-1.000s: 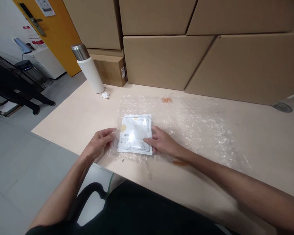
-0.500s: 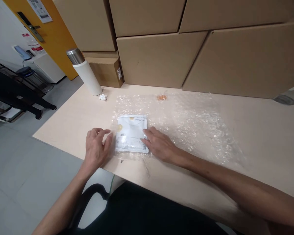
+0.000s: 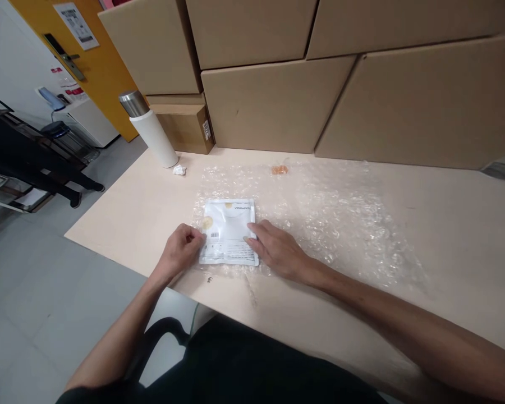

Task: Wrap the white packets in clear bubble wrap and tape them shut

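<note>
A flat white pouch with printed text and yellow circles lies on a sheet of bubble wrap. At the pouch's left edge, my left hand is closed in a pinch on the left margin of the bubble wrap; the fingertips partly hide the grip. My right hand holds the pouch's right edge, thumb and index finger on its top face and the other fingers curled out of sight. Most of the bubble wrap spreads out flat beyond and to the right of the pouch.
Large cardboard boxes are stacked along the back of the table. A white bottle with a steel cap and a crumpled white scrap stand back left. An orange patch shows near the wrap's far edge. A person's legs are at left.
My left hand has moved right to the pouch's left edge, its spread thumb and fingers now closed together. My right hand and the pouch stay in place; the view has shifted slightly.
</note>
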A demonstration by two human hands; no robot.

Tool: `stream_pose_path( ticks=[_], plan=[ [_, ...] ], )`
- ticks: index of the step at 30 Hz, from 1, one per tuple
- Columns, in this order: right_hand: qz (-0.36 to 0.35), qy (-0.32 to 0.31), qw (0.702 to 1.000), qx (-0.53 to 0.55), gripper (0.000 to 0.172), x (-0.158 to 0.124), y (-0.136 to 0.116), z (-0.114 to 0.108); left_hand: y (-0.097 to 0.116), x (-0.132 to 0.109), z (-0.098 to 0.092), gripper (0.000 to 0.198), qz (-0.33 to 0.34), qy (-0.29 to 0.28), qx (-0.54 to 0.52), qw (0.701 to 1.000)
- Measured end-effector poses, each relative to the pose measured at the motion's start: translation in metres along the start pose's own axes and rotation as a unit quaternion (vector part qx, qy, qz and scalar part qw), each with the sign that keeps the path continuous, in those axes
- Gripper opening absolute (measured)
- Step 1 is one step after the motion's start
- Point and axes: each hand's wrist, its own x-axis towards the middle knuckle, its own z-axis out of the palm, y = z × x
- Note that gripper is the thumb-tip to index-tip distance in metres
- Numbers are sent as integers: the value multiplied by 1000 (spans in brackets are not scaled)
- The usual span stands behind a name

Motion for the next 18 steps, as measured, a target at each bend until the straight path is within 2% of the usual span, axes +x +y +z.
stream_pose_path(
  ticks=[4,7,9,12,15,16,18],
  plan=[
    [-22,0,1000,-13,26,0,2,2,-8,5,-9,28,-6,50,13,999],
    [-50,13,997,-51,24,-1,1,6,-12,10,-13,27,-6,43,63,997],
    [-101,36,990,-89,24,-1,-2,10,-14,12,-14,27,0,31,81,996],
    [-181,57,973,-131,32,1,-9,15,-13,14,-14,30,12,29,108,994],
    [-187,33,972,-136,45,8,-16,16,-13,14,-15,31,4,33,108,994],
    [-180,26,974,-133,47,10,-18,16,-12,15,-16,38,-6,37,91,995],
    [-163,18,978,-126,51,14,-21,15,-9,15,-18,63,-40,32,15,999]
  ],
)
